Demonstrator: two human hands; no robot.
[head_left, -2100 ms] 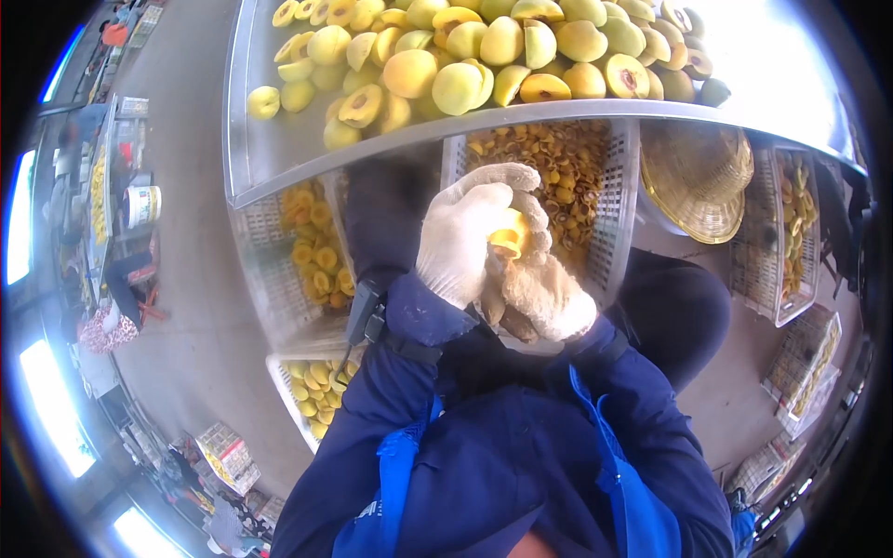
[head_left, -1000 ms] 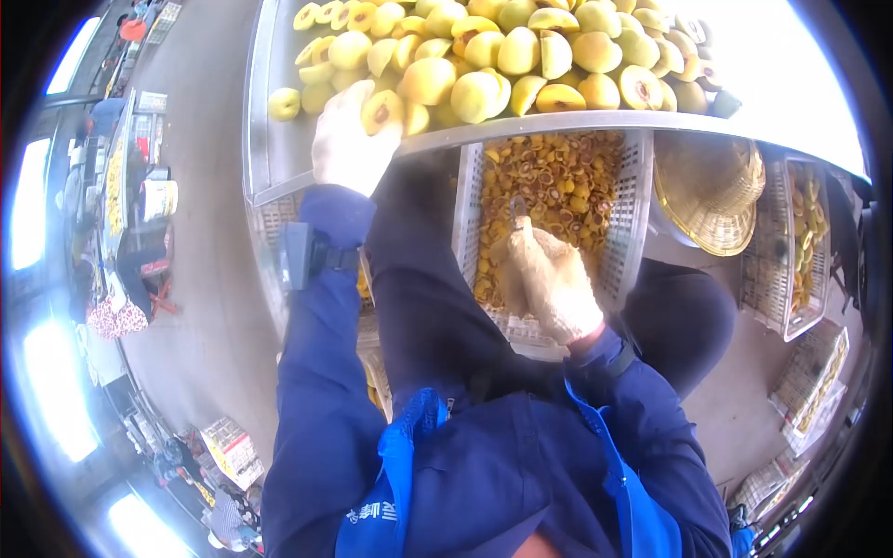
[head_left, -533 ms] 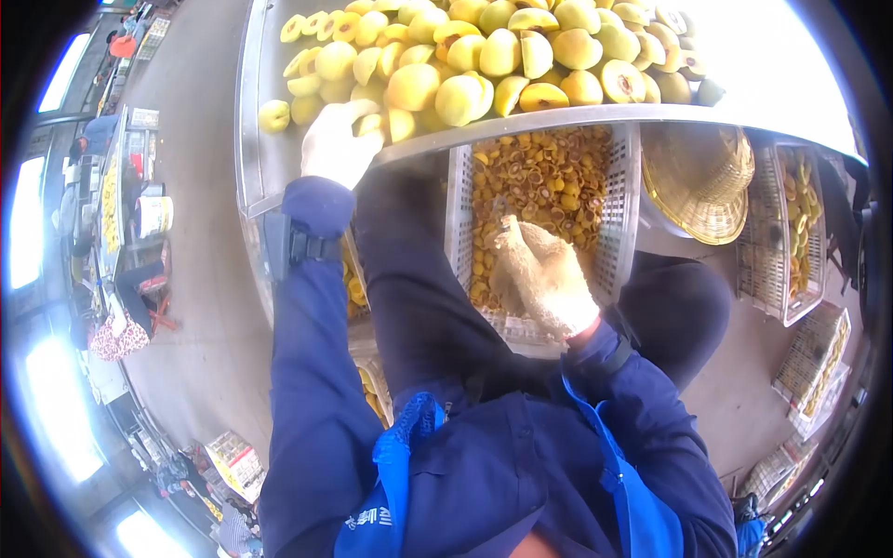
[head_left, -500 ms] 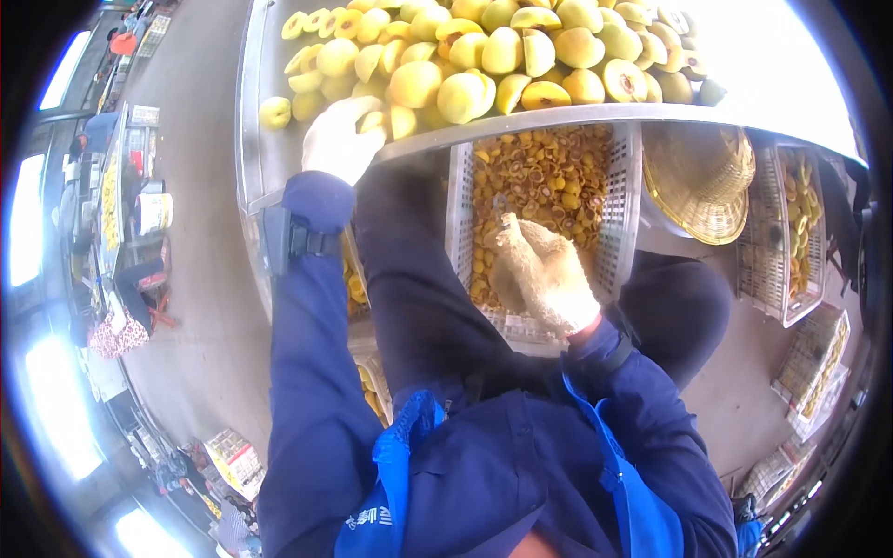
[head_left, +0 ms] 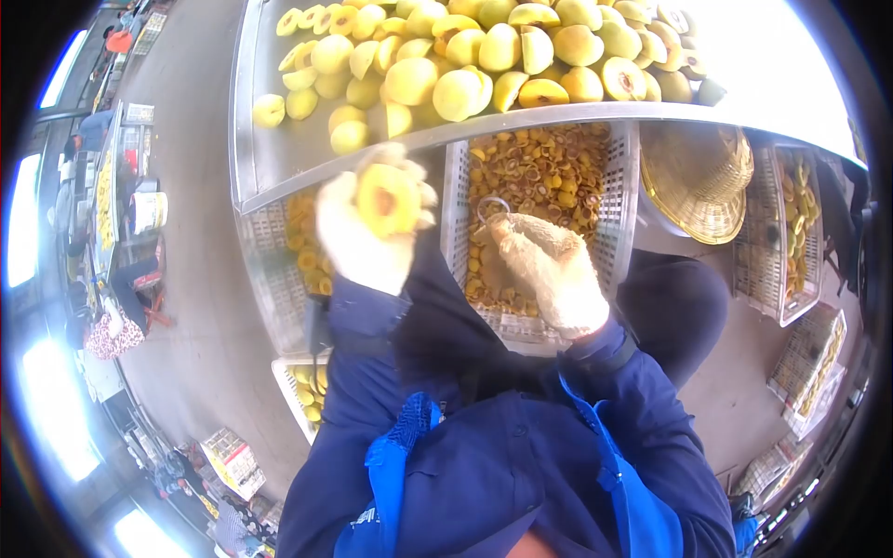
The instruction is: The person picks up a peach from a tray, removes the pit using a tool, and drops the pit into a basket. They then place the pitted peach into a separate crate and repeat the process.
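Note:
My left hand [head_left: 365, 219], in a pale glove, is closed round a halved yellow peach [head_left: 389, 200]. The peach's cut face, with a brown centre, points up toward me. In my right hand [head_left: 551, 270], also gloved, is a pitting tool with a thin metal loop [head_left: 493, 205] sticking out past the fingers; its handle is hidden. That hand hovers over a plastic crate [head_left: 621, 219] of brown and yellow peach scraps [head_left: 544, 172]. Beyond both hands, yellow peaches [head_left: 412, 82], whole and halved, lie on a metal table [head_left: 279, 153].
A woven straw hat [head_left: 698, 181] sits right of the scrap crate, beside another crate [head_left: 779, 270] of fruit. Under the table's left side stands a crate [head_left: 270, 242] with peach pieces, and a smaller one [head_left: 293, 386] is nearer. Other people work at a table [head_left: 112, 186] far left.
My left hand has come back from the table edge toward me, bringing a peach half. My right hand has barely moved, and the tool's loop now shows more clearly.

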